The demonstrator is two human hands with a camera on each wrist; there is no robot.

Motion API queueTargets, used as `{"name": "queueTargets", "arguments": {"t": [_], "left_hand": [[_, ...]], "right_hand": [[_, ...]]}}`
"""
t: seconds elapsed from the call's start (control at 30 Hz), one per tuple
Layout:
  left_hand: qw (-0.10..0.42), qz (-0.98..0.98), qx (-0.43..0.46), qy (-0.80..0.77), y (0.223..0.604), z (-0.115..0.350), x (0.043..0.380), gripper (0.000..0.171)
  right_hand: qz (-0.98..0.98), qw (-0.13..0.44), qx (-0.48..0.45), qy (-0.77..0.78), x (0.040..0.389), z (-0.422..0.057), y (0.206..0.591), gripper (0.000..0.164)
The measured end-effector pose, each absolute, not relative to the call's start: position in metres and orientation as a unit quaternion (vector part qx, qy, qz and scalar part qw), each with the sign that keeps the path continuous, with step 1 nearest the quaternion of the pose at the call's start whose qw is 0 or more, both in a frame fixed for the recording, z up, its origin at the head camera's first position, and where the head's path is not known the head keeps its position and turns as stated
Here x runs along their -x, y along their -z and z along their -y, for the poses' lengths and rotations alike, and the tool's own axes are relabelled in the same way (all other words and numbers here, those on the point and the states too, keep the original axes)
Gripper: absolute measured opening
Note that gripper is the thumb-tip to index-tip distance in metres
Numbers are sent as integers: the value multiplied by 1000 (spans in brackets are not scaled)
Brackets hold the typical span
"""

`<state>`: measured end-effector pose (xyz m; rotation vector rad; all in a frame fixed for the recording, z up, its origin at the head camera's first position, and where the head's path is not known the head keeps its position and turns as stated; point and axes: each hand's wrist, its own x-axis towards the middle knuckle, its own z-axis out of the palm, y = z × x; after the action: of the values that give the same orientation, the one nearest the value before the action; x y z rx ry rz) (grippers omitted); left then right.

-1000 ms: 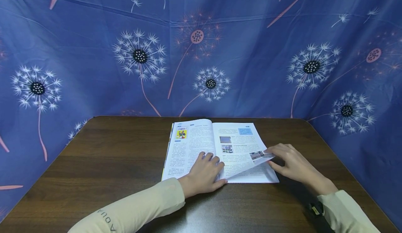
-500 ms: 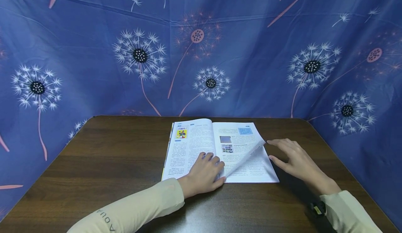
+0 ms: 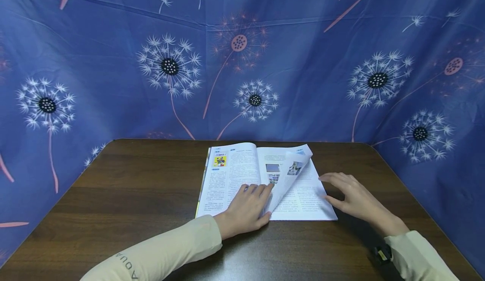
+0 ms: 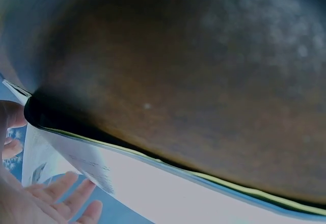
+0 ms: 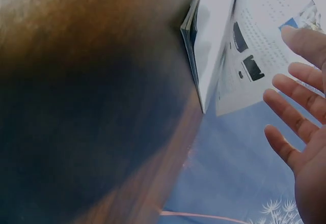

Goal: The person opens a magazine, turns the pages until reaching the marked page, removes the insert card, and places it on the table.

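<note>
- Clearly, an open softcover book lies on the brown desk, just below the middle of the head view, printed pages facing up.
- On its right side, one page stands lifted and curled over towards the left, its free corner near the upper right of the book; a small photo shows on its turned face.
- Across the lower middle of the book rests the left hand, fingers spread and grip released; whether its index finger touches the curled page, I cannot tell.
- At the book's right edge, right of centre in the frame, the right hand has its grip released, thumb and fingers apart.
- Pale sleeves, left and right, come in from the bottom of the frame; a dark device sits at the right cuff.
- Blue cloth printed with dandelions fills the upper frame.
</note>
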<state>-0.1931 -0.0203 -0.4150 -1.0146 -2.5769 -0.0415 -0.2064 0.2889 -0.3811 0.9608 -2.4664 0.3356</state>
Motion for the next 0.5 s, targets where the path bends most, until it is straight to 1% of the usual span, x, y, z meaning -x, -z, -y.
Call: {"name": "queueTargets", "arguments": {"t": [0.27,0.37,0.5], "left_hand": [[199,919,340,18,415,19,192,98],[210,916,343,21,415,19,193,101],[216,911,351,28,414,19,193,100]], "right_hand": [[907,199,-352,-119,204,-288,388,44],[915,174,-346,-111,203,-287,389,41],[921,146,-346,-104,200,-287,391,41]]}}
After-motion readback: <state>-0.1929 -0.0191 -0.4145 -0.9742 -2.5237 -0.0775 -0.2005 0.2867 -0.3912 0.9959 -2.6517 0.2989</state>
